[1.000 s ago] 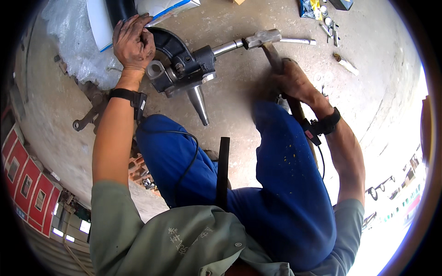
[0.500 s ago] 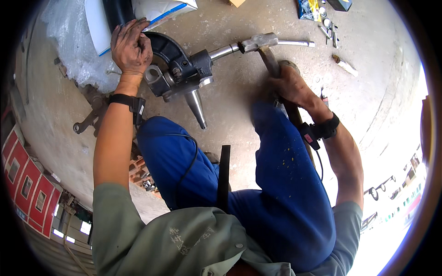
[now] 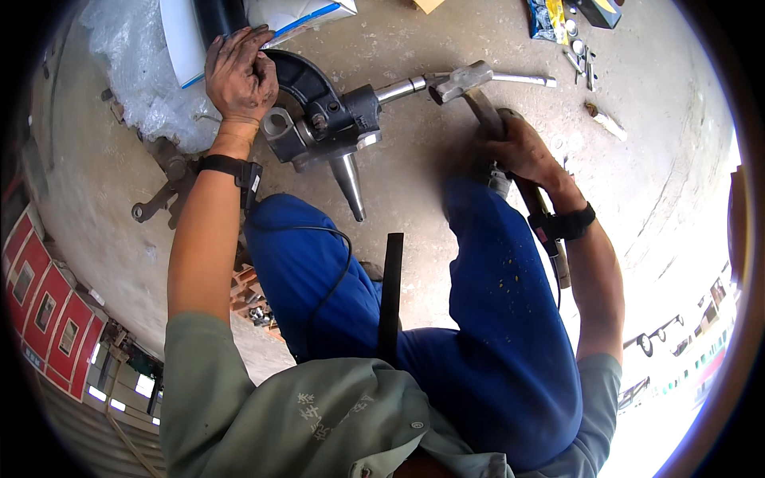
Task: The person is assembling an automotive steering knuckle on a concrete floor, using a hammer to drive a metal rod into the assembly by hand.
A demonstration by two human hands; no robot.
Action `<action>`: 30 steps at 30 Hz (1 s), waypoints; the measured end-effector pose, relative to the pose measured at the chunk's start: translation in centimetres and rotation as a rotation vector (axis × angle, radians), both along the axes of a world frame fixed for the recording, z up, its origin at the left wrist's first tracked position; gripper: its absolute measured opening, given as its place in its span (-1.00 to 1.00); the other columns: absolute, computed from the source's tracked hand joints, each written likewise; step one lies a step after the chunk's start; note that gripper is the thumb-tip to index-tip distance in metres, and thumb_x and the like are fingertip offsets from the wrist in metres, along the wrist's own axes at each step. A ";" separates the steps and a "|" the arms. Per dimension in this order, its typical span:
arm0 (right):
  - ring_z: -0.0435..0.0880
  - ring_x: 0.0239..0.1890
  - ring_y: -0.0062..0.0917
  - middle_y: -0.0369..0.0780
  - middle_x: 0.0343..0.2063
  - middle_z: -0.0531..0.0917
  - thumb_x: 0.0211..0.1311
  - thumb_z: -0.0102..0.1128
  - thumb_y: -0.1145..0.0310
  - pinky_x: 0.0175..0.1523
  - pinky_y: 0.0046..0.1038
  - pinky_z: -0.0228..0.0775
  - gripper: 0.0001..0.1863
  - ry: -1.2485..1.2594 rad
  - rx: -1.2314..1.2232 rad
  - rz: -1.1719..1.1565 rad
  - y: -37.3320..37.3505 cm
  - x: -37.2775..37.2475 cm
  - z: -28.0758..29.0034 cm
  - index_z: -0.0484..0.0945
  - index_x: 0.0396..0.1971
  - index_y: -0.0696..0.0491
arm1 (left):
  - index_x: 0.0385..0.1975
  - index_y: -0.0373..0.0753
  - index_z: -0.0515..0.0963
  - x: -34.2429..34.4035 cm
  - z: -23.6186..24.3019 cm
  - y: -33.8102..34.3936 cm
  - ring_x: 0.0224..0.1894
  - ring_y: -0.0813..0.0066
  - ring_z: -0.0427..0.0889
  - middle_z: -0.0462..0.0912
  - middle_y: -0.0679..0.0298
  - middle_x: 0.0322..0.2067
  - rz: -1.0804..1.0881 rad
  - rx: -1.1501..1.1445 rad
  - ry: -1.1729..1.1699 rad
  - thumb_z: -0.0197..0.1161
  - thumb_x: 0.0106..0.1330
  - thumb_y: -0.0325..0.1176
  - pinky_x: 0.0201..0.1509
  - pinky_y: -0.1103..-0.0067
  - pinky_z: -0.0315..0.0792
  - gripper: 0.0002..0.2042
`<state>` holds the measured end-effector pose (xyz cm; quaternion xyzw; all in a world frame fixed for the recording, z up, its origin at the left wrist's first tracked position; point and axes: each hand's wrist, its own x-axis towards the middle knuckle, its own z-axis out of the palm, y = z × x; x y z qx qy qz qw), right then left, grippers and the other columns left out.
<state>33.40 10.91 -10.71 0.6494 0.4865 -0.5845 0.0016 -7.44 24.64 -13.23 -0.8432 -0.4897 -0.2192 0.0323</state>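
My left hand (image 3: 241, 80), stained dark, is closed over the upper end of a black cast metal assembly (image 3: 311, 95). This piece lies on the floor with a machined grey fork end and a tapered steel spindle (image 3: 348, 183) pointing toward my knees. A steel bar (image 3: 526, 80) extends rightward from its side. My right hand (image 3: 516, 147) grips the handle of a heavy hammer (image 3: 466, 77), whose head lies across the bar in the view; whether they touch I cannot tell. My blue-trousered knees are bent just below the assembly.
At upper left lie bubble wrap (image 3: 135, 88), a white package (image 3: 299, 17) and a black cylinder (image 3: 209, 16). Another metal part (image 3: 163, 199) lies beside my left forearm. Small metal pieces (image 3: 580, 56), a colourful packet (image 3: 548, 17) and a whitish roll (image 3: 606, 119) sit at upper right.
The hammer head has tilted and dropped a little in my right hand. My left hand stays on the black assembly. The whole view has shifted slightly.
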 end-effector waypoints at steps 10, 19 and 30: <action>0.68 -0.39 -0.22 0.03 -0.54 0.62 0.11 0.29 0.26 -0.21 -0.26 0.49 -0.65 -0.150 0.140 0.058 -0.6 -0.7 -1.2 0.56 -0.38 0.33 | -0.17 -0.06 0.68 0.6 0.4 -0.1 0.07 0.35 0.61 0.71 0.36 -0.09 -0.004 0.008 0.003 0.04 0.22 -0.40 0.37 0.32 0.23 -0.72; 0.60 -0.65 -0.54 -0.22 -0.69 0.58 0.17 0.25 0.27 -0.55 -0.46 0.42 -0.68 -0.202 -0.088 -0.290 1.2 3.8 -0.9 0.55 -0.50 0.28 | -0.19 -0.06 0.68 -0.4 0.3 0.1 0.08 0.36 0.60 0.71 0.36 -0.09 -0.036 0.042 0.016 0.06 0.19 -0.43 0.37 0.35 0.24 -0.72; 0.66 -0.48 -0.41 -0.12 -0.60 0.62 0.11 0.26 0.27 -0.33 -0.34 0.49 -0.71 -0.177 -0.020 -0.084 1.6 2.0 -0.3 0.58 -0.45 0.26 | -0.17 -0.04 0.67 0.1 0.0 0.1 0.08 0.36 0.60 0.71 0.38 -0.09 -0.023 0.015 -0.009 0.07 0.15 -0.46 0.37 0.34 0.24 -0.70</action>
